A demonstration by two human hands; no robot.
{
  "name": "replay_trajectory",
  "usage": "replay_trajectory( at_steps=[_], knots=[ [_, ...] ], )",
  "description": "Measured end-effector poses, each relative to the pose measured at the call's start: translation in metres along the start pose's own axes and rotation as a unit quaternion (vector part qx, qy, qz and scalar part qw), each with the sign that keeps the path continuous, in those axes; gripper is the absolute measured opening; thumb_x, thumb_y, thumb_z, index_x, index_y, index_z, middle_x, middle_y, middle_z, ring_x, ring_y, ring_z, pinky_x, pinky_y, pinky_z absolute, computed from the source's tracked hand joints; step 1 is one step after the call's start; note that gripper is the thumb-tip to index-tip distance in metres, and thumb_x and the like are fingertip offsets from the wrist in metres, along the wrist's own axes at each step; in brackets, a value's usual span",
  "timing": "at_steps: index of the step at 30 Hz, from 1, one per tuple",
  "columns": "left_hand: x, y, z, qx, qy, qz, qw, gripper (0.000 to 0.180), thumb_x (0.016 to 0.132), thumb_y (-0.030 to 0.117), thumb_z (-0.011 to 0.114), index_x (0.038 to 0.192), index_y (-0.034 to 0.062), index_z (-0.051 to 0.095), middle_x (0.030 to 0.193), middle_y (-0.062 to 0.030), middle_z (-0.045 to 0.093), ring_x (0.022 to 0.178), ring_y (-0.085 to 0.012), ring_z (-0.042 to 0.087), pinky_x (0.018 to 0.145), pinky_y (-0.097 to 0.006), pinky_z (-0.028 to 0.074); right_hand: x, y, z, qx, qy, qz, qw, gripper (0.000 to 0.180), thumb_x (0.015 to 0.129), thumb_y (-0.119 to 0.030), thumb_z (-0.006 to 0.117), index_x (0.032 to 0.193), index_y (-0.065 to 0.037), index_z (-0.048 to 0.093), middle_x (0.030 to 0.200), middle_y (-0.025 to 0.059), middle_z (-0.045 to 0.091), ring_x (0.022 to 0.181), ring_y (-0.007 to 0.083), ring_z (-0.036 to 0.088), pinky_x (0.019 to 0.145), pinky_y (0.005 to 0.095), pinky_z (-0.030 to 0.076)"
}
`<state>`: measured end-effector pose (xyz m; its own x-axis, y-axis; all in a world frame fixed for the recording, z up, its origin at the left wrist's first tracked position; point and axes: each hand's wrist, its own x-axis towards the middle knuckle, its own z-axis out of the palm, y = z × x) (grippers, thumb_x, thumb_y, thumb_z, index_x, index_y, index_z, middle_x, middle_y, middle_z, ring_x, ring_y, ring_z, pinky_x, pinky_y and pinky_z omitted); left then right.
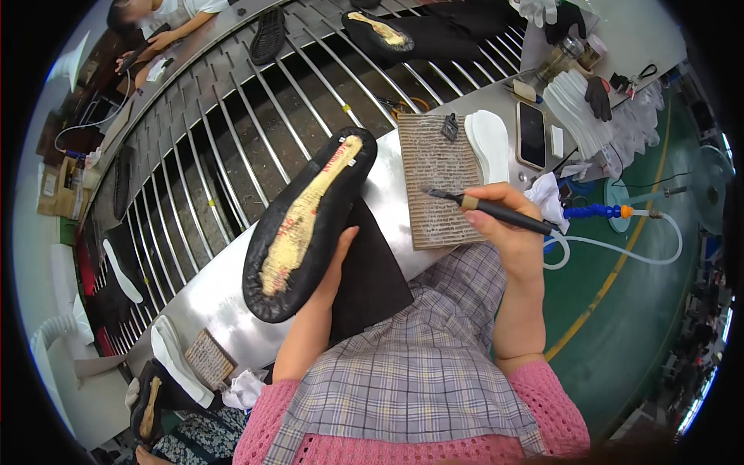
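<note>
My left hand [335,267] grips a black boot [310,221] from its right side, with the underside turned up. Down the middle of that underside runs a cream-coloured strip with red marks, ringed by gathered black material. The black boot shaft [372,271] hangs toward my lap. My right hand [511,221] is closed round a slim black-handled tool [508,215] with a tan collar and a dark, narrow tip; its exact kind is unclear. The tip is over a ribbed cardboard pad [438,178] streaked with pale residue. A small dark lump [449,127] lies at the pad's far end.
A rack of metal bars [248,155] curves ahead, carrying a black sole [268,37] and another boot [380,35]. To the right are white insoles [488,147], a phone [531,136] and a blue jointed hose [589,211]. Another person [182,19] works at far left.
</note>
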<state>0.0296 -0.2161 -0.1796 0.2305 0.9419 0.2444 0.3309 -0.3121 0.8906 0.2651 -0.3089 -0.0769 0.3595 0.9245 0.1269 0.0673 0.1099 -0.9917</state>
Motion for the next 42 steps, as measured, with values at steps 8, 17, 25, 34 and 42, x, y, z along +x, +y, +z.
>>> replay_trajectory(
  at_steps=[8,17,25,34,42],
  knots=[
    [-0.011,-0.004,0.013,-0.122,-0.032,0.048,0.991,0.052,0.087,0.007,0.066,0.134,0.0004,0.046,0.135,-0.0147,0.049,0.123,-0.0234,0.051,0.104,-0.034,0.040,-0.004,0.006,0.053,-0.156,-0.028,-0.213,0.964,0.016,0.079,-0.021,0.077,0.084,-0.006,0.071,0.081,0.0025,0.067,0.072,0.0169,0.054,0.067,0.0288,0.043],
    [-0.012,-0.019,0.032,-0.209,-0.001,0.034,0.977,0.054,0.083,0.013,0.067,0.129,-0.0057,0.046,0.133,-0.0238,0.051,0.130,-0.0367,0.045,0.112,-0.055,0.022,-0.009,0.006,0.057,-0.247,-0.041,-0.258,0.933,0.023,0.077,-0.024,0.079,0.087,-0.007,0.068,0.081,0.0016,0.067,0.068,0.0177,0.055,0.062,0.0289,0.043],
    [-0.012,-0.060,0.050,-0.070,0.081,0.307,0.946,0.079,0.077,0.009,0.074,0.140,-0.0017,0.027,0.137,-0.0287,0.043,0.131,-0.0400,0.042,0.113,-0.058,0.017,-0.001,0.021,0.062,-0.301,-0.010,-0.300,0.905,0.025,0.077,-0.027,0.079,0.088,-0.007,0.068,0.080,0.0020,0.066,0.065,0.0171,0.054,0.058,0.0280,0.042],
    [-0.028,-0.056,0.050,-0.174,-0.009,-0.022,0.984,0.068,0.078,0.009,0.072,0.135,-0.0026,0.037,0.136,-0.0282,0.047,0.127,-0.0390,0.048,0.112,-0.056,0.022,0.006,0.041,0.053,-0.188,0.017,-0.226,0.956,0.011,0.084,-0.015,0.070,0.086,-0.004,0.067,0.081,0.0069,0.066,0.072,0.0193,0.056,0.066,0.0322,0.043],
    [-0.036,-0.075,0.057,-0.028,-0.020,0.089,0.995,0.076,0.076,0.020,0.078,0.133,-0.0016,0.033,0.128,-0.0303,0.051,0.120,-0.0426,0.053,0.105,-0.063,0.031,0.008,0.048,0.049,-0.254,0.053,-0.270,0.927,0.016,0.083,-0.020,0.073,0.089,-0.006,0.067,0.082,0.0060,0.067,0.069,0.0194,0.057,0.063,0.0302,0.043]
  ],
)
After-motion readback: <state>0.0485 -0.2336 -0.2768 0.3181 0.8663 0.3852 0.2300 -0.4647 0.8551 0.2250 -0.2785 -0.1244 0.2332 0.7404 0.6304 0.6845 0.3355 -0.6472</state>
